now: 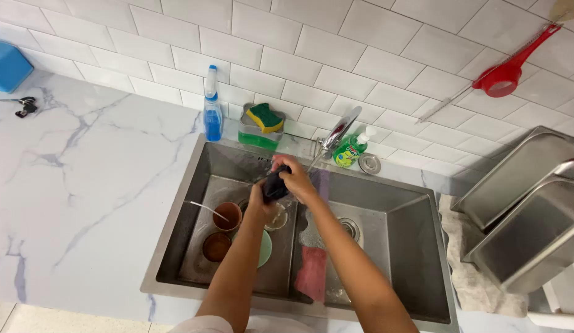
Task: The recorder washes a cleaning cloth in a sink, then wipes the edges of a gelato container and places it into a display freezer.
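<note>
Over the left basin of a steel double sink (pixel 194 179), my right hand (pixel 297 180) grips a dark cloth or sponge (pixel 274 185) and presses it onto a clear glass (pixel 278 217). My left hand (pixel 260 206) holds that glass from below. A thin stream of water falls from the chrome tap (pixel 340 131) toward my hands. Beneath them lie a green plate (pixel 264 248) and two brown cups (pixel 227 216), (pixel 216 246); the upper cup has a metal utensil handle sticking out.
A pink cloth (pixel 312 273) hangs over the sink divider. Behind the sink stand a blue spray bottle (pixel 212 117), a yellow-green sponge in its holder (pixel 263 121) and a green soap bottle (pixel 349 150). Steel trays (pixel 527 209) rest at right; keys (pixel 23 106) lie far left.
</note>
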